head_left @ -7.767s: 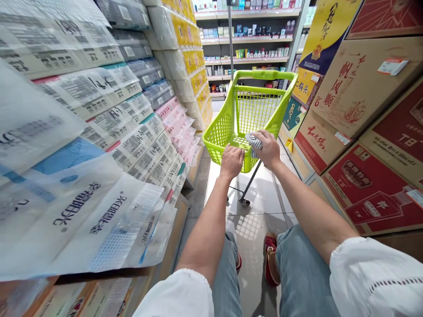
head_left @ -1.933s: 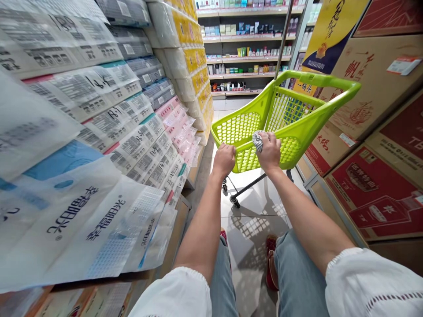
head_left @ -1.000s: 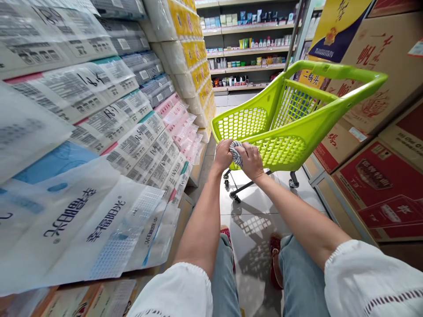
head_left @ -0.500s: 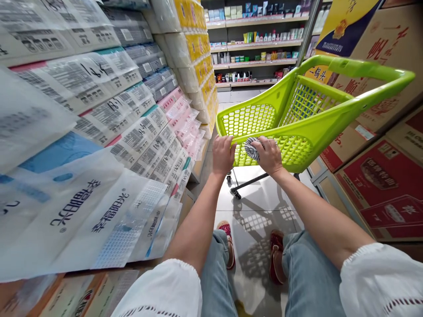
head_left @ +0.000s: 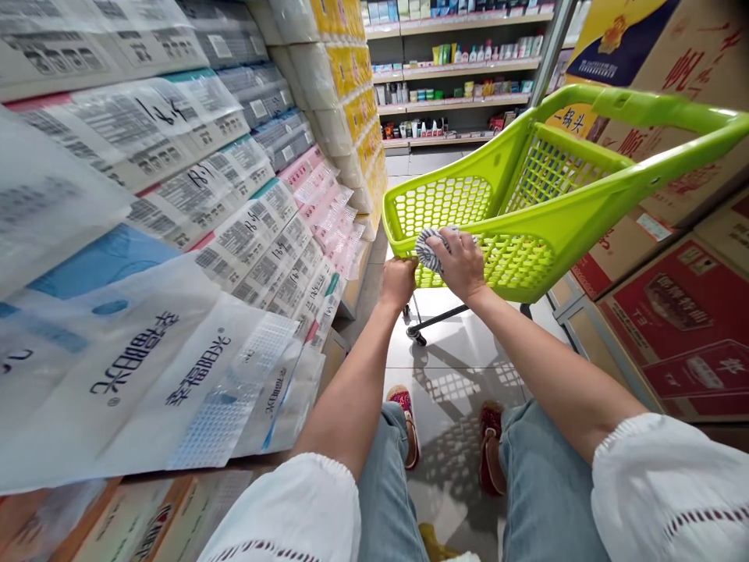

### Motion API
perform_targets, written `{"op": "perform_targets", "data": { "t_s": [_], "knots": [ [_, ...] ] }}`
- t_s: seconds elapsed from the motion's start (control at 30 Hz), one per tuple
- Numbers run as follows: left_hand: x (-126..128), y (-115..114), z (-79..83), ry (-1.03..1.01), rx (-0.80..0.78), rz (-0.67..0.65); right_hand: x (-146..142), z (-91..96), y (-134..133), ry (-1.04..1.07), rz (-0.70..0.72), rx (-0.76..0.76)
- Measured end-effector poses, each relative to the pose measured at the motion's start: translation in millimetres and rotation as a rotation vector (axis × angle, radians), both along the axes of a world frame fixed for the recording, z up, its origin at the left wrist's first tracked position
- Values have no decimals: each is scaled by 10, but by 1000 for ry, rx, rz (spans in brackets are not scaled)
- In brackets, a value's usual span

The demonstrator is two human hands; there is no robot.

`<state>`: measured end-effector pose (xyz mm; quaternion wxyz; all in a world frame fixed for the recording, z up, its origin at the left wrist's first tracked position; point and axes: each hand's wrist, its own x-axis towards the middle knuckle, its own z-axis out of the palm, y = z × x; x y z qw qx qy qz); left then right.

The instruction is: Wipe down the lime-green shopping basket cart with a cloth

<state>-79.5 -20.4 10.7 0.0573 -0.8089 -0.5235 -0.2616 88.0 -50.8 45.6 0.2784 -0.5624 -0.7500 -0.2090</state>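
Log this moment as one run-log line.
left hand: gripping cart corner | right hand: pressing striped cloth on cart rim | cart: tilted | aisle: stacked packs on one side

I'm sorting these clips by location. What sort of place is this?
Most likely a supermarket aisle: a green shopping cart, stacked tissue packs beside it, and shelves of bottled goods at the far end.

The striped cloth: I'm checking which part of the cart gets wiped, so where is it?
In the head view, centre, the striped cloth is under the right hand on the green cart rim's near corner, beside the left hand.
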Motion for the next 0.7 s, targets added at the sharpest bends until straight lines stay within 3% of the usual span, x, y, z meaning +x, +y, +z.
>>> {"op": "perform_targets", "data": {
  "t_s": [0.27, 0.37, 0.47, 0.7],
  "knots": [
    [-70, 50, -5, -40, -32, -37, -44, -705, -22, -184, 146, -209],
    [-61, 43, -10, -51, -24, -27, -33, -834, -73, -249, 179, -268],
    [-61, 33, -18, -47, -8, -20, -24, -702, -64, -233, 158, -246],
    [-55, 43, -17, -37, -20, -9, -79, 83, 28, -32, 10, 34]
  ]
}}
